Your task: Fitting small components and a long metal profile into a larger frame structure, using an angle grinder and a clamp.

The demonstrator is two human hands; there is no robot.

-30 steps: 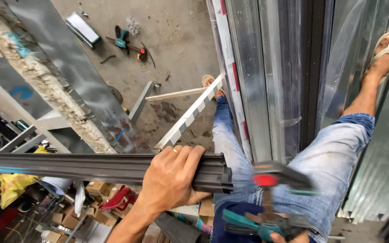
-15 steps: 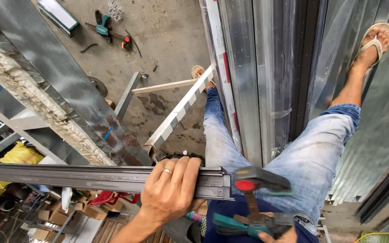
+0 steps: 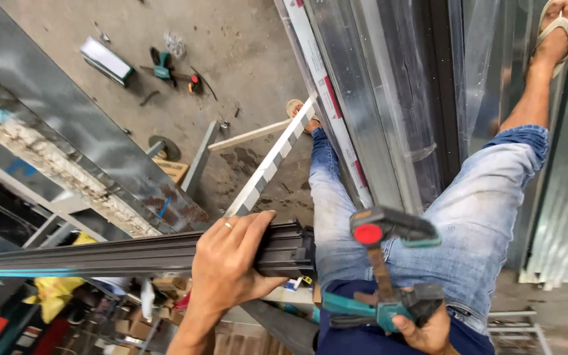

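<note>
The left hand (image 3: 231,263) is clamped over the end of a long dark metal profile (image 3: 119,253), which runs level away to the left. Just right of that profile's end, the right hand (image 3: 425,325) is closed on the teal handle of a bar clamp (image 3: 379,276) with a red button. The jeans-clad legs straddle high above the concrete floor (image 3: 244,46); a loosened grip could drop the profile. No containers with visible contents show.
</note>
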